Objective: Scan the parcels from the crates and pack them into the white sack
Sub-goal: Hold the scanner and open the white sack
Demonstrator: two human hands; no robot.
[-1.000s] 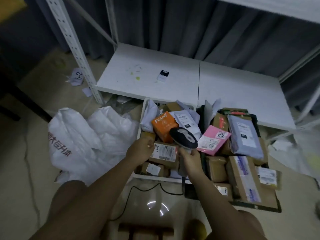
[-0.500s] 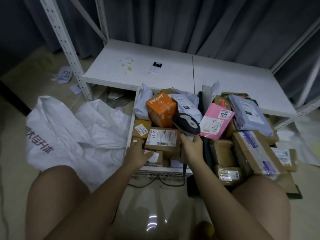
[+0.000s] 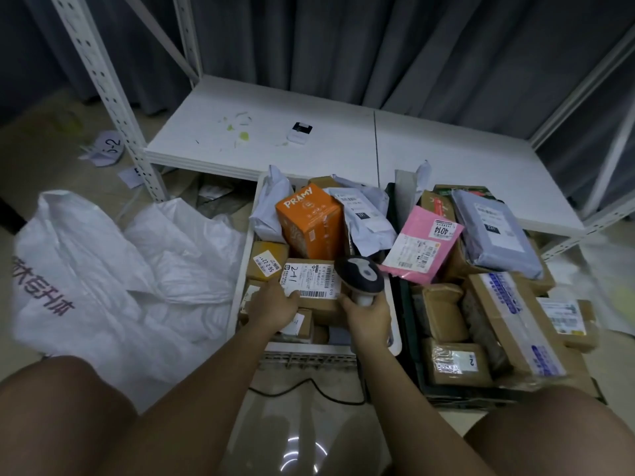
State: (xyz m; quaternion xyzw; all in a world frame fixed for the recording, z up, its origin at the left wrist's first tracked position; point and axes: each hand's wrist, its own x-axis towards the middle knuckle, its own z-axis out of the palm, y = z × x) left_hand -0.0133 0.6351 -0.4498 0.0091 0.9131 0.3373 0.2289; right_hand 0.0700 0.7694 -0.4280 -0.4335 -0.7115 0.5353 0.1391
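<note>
Cardboard parcels crowd two crates on the floor as a seated person works with both hands. The left hand [image 3: 275, 305] grips the near left corner of a brown box [image 3: 311, 286] whose white label reads "2-1", lying in the white crate [image 3: 240, 269] at about 12 o'clock from the knees. The right hand [image 3: 369, 314] is wrapped round the handle of a barcode scanner [image 3: 359, 274], its head just beside the label's right edge. Stiff and small, the box looks light enough for one hand; a grip across its short sides would likely keep the barcode clear. The white sack [image 3: 113, 269] slumps at 9 o'clock, its mouth not discernible among the folds. The dark crate [image 3: 405, 324] at 3 o'clock holds a pink mailer [image 3: 421, 245] and a grey one [image 3: 494, 231]. Lower parcels are buried, the scanner's cable is partly hidden, and label print is too small to read.
</note>
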